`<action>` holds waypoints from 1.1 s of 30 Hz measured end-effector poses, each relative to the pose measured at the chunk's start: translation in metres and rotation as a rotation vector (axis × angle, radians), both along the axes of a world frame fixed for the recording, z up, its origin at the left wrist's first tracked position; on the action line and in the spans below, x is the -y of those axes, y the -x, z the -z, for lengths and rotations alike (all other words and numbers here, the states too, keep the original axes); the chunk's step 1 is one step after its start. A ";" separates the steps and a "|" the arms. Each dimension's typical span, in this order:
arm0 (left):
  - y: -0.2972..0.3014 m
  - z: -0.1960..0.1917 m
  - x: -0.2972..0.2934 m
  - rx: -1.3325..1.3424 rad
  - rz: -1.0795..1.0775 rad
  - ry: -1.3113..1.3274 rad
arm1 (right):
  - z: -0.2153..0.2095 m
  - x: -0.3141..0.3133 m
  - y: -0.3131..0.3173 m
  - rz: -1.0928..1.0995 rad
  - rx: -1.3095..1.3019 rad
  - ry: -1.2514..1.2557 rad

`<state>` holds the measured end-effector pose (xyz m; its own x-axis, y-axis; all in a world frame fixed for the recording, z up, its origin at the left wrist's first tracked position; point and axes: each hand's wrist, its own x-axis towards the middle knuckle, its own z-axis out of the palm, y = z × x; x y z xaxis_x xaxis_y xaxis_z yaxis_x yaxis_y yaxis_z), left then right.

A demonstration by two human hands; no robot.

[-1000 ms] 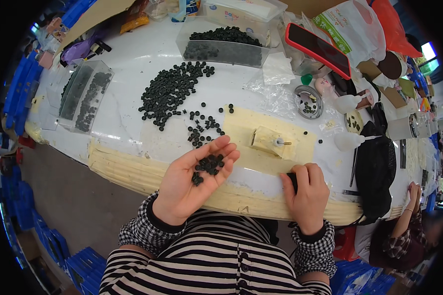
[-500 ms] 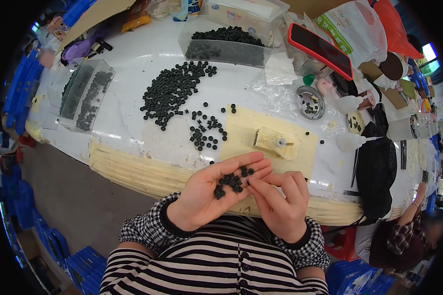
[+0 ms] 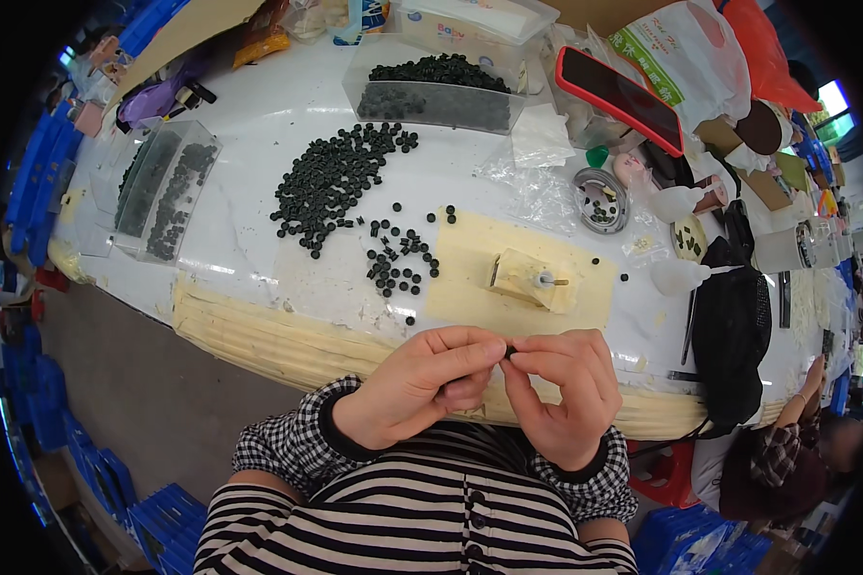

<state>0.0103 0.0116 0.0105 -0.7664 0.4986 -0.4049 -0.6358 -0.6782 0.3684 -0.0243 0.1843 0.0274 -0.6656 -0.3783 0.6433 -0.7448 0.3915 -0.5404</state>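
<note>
Over table edge: two hands; one black part pinched between.

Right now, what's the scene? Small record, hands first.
left hand: fingers curled, fingertips meeting the right's; palm hidden
right hand: fingertips on a small black piece
pile of black pieces: on the white table, loose ones nearby
clear box: beyond the pile, holding more black pieces
block: on a yellow sheet
phone: red-edged, right of clear box

shirt: black-and-cream stripes, dark front buttons | sleeves: black-and-white check, black cuffs | hands: bare
</note>
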 end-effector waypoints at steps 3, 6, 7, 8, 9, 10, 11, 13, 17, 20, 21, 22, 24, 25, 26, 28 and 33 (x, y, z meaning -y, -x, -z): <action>0.001 0.002 0.004 -0.012 0.019 0.001 | 0.005 0.001 -0.002 -0.023 0.083 0.129; 0.001 0.002 0.004 0.001 0.006 -0.018 | 0.004 0.002 -0.003 -0.022 0.108 0.150; 0.002 0.002 0.004 -0.001 0.003 -0.016 | 0.004 0.002 -0.003 -0.018 0.112 0.150; 0.003 0.002 0.004 -0.002 0.000 -0.014 | 0.004 0.002 -0.002 -0.015 0.116 0.149; 0.003 0.002 0.004 -0.020 -0.005 -0.002 | 0.004 0.003 -0.002 -0.012 0.121 0.149; 0.003 0.002 0.004 -0.038 -0.010 0.011 | 0.004 0.003 -0.002 -0.014 0.109 0.139; 0.003 0.002 0.004 -0.057 -0.015 0.023 | 0.003 0.003 -0.001 -0.016 0.096 0.129; 0.002 0.001 0.002 -0.066 -0.017 0.016 | 0.002 0.002 0.000 -0.016 0.068 0.102; 0.004 0.002 0.004 -0.047 0.003 0.023 | 0.004 0.001 0.000 0.002 -0.050 -0.012; 0.004 0.005 0.007 -0.079 -0.003 0.001 | -0.004 0.001 0.001 0.048 -0.085 -0.038; 0.004 0.005 0.007 -0.077 -0.019 0.012 | -0.007 0.002 0.003 0.062 -0.081 -0.029; 0.005 0.003 0.008 -0.076 -0.036 0.024 | -0.007 -0.001 0.005 0.146 -0.056 -0.026; 0.007 0.003 0.009 -0.069 -0.065 0.029 | -0.007 -0.011 0.012 0.319 -0.007 -0.023; 0.008 0.004 0.010 -0.065 -0.077 0.022 | -0.007 -0.015 0.018 0.317 -0.011 -0.064; 0.008 0.005 0.010 -0.060 -0.089 0.016 | -0.007 -0.017 0.026 0.314 -0.014 -0.106; 0.010 0.004 0.009 -0.061 -0.100 0.033 | -0.003 -0.017 0.035 0.307 0.029 -0.136; 0.010 0.003 0.008 -0.075 -0.107 0.053 | -0.002 -0.013 0.036 0.275 0.098 -0.071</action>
<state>-0.0001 0.0032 0.0072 -0.8432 0.3914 -0.3686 -0.5302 -0.7190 0.4494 -0.0605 0.1972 0.0293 -0.8068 -0.2172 0.5494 -0.5514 0.6110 -0.5681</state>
